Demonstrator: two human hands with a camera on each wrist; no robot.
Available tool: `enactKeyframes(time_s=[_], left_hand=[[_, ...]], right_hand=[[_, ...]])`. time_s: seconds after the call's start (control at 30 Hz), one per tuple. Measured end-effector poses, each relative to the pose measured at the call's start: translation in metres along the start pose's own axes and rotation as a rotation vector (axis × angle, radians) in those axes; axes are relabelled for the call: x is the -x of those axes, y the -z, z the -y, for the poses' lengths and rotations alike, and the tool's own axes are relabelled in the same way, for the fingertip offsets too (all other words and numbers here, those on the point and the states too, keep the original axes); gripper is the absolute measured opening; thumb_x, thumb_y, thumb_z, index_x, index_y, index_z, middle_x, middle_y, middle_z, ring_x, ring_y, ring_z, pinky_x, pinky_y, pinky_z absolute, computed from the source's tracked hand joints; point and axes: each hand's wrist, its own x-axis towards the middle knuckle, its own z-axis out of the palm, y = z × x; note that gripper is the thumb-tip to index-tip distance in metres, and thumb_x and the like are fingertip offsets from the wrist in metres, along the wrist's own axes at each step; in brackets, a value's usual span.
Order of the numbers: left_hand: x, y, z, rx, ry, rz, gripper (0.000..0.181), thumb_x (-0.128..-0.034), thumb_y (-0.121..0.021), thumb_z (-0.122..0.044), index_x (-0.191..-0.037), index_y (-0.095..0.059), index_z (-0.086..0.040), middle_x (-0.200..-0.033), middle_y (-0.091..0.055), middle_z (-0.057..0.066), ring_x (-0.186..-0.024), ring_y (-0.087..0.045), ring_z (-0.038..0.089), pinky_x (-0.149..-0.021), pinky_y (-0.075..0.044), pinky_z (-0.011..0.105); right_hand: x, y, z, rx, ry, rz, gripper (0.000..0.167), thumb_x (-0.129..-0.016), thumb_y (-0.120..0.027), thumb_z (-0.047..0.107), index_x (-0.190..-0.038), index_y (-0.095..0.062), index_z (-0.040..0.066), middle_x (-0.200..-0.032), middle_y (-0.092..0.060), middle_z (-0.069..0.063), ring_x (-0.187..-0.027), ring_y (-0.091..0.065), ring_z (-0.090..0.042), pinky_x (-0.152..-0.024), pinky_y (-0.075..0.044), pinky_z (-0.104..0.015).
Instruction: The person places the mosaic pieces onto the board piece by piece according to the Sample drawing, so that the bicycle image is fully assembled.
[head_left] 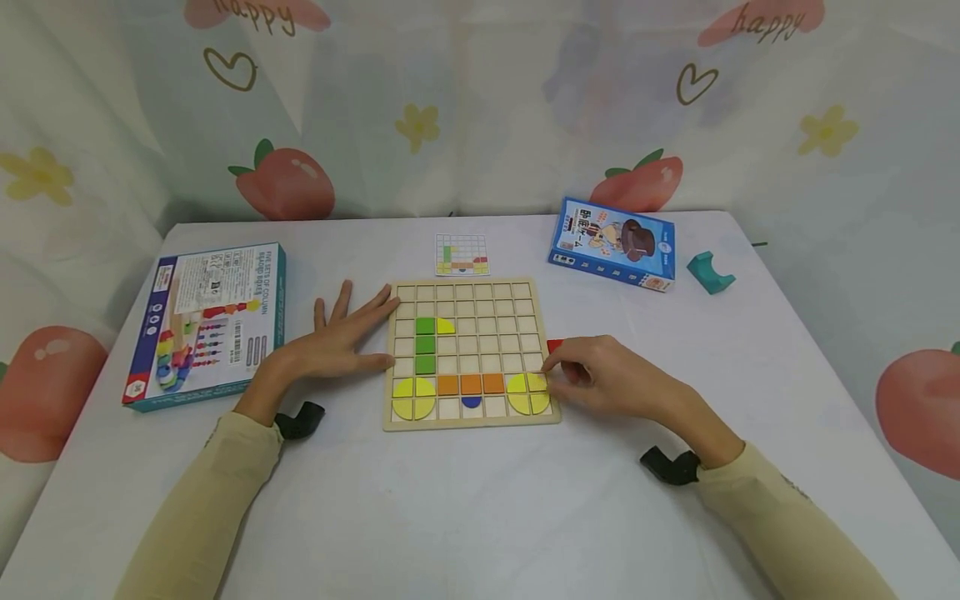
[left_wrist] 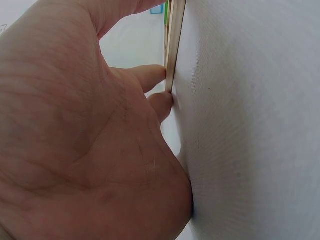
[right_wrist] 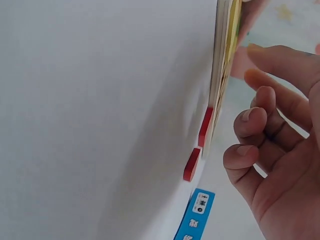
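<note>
A wooden grid board point(head_left: 465, 427) lies flat, holding a column of green squares point(head_left: 425, 345), a row of orange squares point(head_left: 470, 384), a blue half-circle point(head_left: 471, 402), and yellow quarter-circles forming a circle at each near corner; another yellow quarter-circle point(head_left: 445, 326) sits beside the top green square. With fingers spread, my left hand point(head_left: 337, 340) touches the board's left edge. Over the right edge is my right hand point(head_left: 611, 377), thumb and forefinger extended close together, other fingers curled, nothing seen between them. Two red pieces point(right_wrist: 191, 165) lie by that edge, partly hidden in the head view.
A small pattern card point(head_left: 461, 254) lies behind the board. On the left is a flat teal-edged box point(head_left: 210, 325). A blue game box point(head_left: 613, 243) and a teal curved piece point(head_left: 710, 273) lie at the back right of the white-covered table point(head_left: 450, 508).
</note>
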Motion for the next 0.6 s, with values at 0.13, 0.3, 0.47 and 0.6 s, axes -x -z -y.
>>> enactKeyframes(time_s=[0.13, 0.3, 0.47, 0.6], left_hand=[[0.000, 0.000, 0.000, -0.002, -0.001, 0.001, 0.094, -0.0962, -0.068, -0.049, -0.172, -0.015, -0.030, -0.182, 0.002, -0.003, -0.161, 0.032, 0.042, -0.120, 0.027, 0.075], [0.000, 0.000, 0.001, 0.001, 0.000, 0.001, 0.095, -0.0962, -0.068, -0.049, -0.172, -0.014, -0.031, -0.182, 0.002, -0.003, -0.161, 0.033, 0.042, -0.120, 0.027, 0.075], [-0.001, -0.001, 0.001, 0.006, -0.001, 0.000, 0.095, -0.0962, -0.068, -0.049, -0.172, -0.015, -0.031, -0.182, 0.002, -0.002, -0.161, 0.033, 0.042, -0.119, 0.027, 0.076], [-0.001, -0.001, 0.001, 0.009, 0.001, -0.001, 0.095, -0.0960, -0.069, -0.049, -0.172, -0.015, -0.031, -0.182, 0.002, -0.002, -0.161, 0.033, 0.042, -0.119, 0.027, 0.075]], right_hand=[[-0.004, 0.005, -0.010, -0.041, -0.015, -0.034, 0.025, -0.093, -0.082, 0.021, -0.118, -0.078, 0.016, -0.083, -0.060, 0.007, -0.082, -0.056, -0.013, -0.067, -0.047, -0.021], [-0.010, 0.010, -0.026, -0.060, -0.046, -0.071, 0.027, -0.093, -0.082, 0.018, -0.119, -0.078, 0.014, -0.080, -0.061, 0.005, -0.079, -0.056, -0.014, -0.066, -0.048, -0.021], [-0.013, 0.013, -0.039, -0.038, -0.083, -0.073, 0.026, -0.093, -0.082, 0.016, -0.118, -0.077, 0.014, -0.080, -0.060, 0.003, -0.078, -0.055, -0.015, -0.065, -0.046, -0.021], [-0.014, 0.014, -0.044, -0.022, -0.118, -0.058, 0.027, -0.094, -0.081, 0.020, -0.119, -0.076, 0.013, -0.080, -0.059, 0.002, -0.080, -0.054, -0.015, -0.065, -0.044, -0.021]])
